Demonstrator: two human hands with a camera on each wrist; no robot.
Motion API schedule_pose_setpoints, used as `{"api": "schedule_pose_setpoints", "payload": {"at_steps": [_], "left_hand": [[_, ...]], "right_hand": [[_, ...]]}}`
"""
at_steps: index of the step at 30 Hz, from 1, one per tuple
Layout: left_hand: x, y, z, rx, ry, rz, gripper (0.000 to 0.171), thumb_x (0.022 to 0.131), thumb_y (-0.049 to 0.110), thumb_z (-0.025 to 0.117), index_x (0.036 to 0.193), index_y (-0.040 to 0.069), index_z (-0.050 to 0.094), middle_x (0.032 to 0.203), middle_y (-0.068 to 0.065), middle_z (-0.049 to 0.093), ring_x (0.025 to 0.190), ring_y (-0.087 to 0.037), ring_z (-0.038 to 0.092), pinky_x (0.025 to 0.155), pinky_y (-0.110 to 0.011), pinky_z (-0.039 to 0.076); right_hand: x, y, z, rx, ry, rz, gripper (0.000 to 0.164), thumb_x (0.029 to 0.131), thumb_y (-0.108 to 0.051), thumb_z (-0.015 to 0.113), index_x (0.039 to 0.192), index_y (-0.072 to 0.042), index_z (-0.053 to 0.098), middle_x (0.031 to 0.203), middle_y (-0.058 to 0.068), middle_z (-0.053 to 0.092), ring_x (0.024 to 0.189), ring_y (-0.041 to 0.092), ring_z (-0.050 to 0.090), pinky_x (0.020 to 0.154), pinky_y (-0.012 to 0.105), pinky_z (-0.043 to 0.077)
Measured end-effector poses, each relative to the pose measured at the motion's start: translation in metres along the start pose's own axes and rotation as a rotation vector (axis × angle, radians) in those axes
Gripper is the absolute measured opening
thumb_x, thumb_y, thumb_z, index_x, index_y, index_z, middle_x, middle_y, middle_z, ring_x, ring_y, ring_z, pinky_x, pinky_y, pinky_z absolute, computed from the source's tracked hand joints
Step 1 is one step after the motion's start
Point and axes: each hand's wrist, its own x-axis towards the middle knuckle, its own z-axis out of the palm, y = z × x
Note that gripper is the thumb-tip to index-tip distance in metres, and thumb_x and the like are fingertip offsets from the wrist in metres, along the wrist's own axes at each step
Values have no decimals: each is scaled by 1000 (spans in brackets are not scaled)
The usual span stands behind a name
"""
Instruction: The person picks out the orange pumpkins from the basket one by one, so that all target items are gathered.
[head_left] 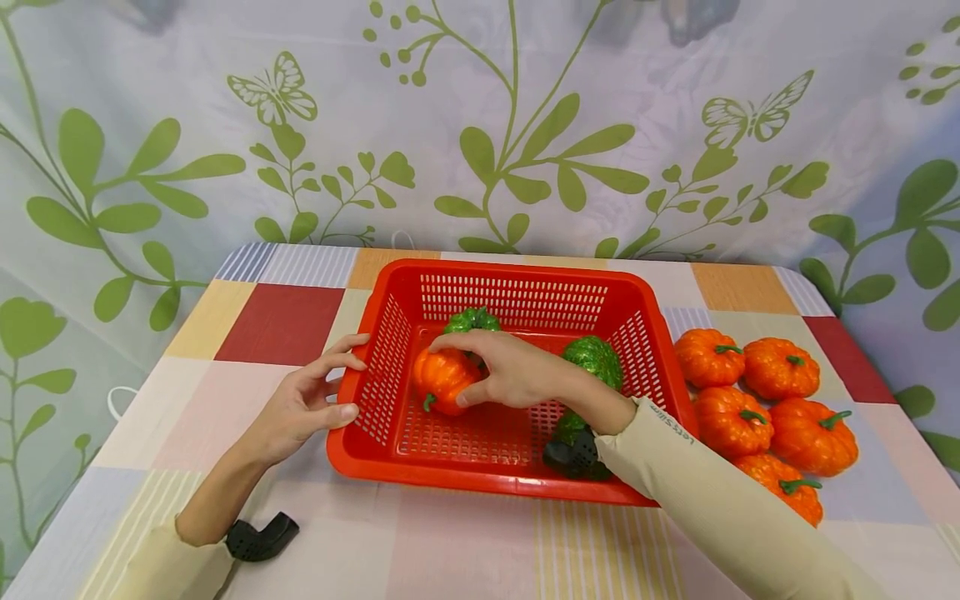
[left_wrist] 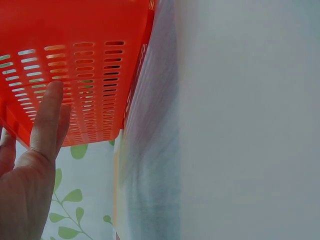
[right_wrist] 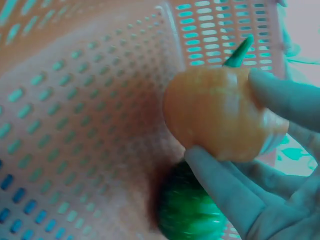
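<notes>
My right hand [head_left: 510, 367] pinches a small orange pumpkin [head_left: 442, 379] with a green stem, inside the left part of a red plastic basket [head_left: 487, 482]. In the right wrist view, thumb and fingers are on opposite sides of the pumpkin [right_wrist: 215, 115]. Just behind it sits a green pumpkin [head_left: 474, 319], partly hidden. More green pumpkins [head_left: 594, 360] lie at the basket's right end, partly covered by my right forearm. My left hand [head_left: 300, 408] touches the basket's left side. Its fingers lie fairly straight against the slotted outer wall [left_wrist: 85, 90] in the left wrist view.
Several orange pumpkins [head_left: 780, 368] stand grouped on the table against the basket's right side. A checked cloth [head_left: 285, 325] covers the table. Behind it hangs a curtain [head_left: 337, 100] printed with leaves and butterflies. Black devices [head_left: 262, 537] are worn at both wrists.
</notes>
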Motion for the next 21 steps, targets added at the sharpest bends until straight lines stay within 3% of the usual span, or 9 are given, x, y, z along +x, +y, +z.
{"api": "schedule_pose_setpoints", "payload": {"at_steps": [14,21], "left_hand": [[-1,-1,1,11,6,0,40,88,-8,59,126,-4,49,156,-11,24,132,-36,35,83,-46,56],[-1,-1,1,14,6,-3,39,88,-8,59,126,-4,49,156,-11,24,131,-36,35,83,-45,56]], "right_hand": [[-7,-13,-7,58,30,-44,58,90,-16,73,142,-12,48,130,3,57,109,20,55,95,42,50],[-9,-15,-9,94,55,-83,59,87,-12,76,140,-11,51,132,3,56,111,19,55,91,32,52]]}}
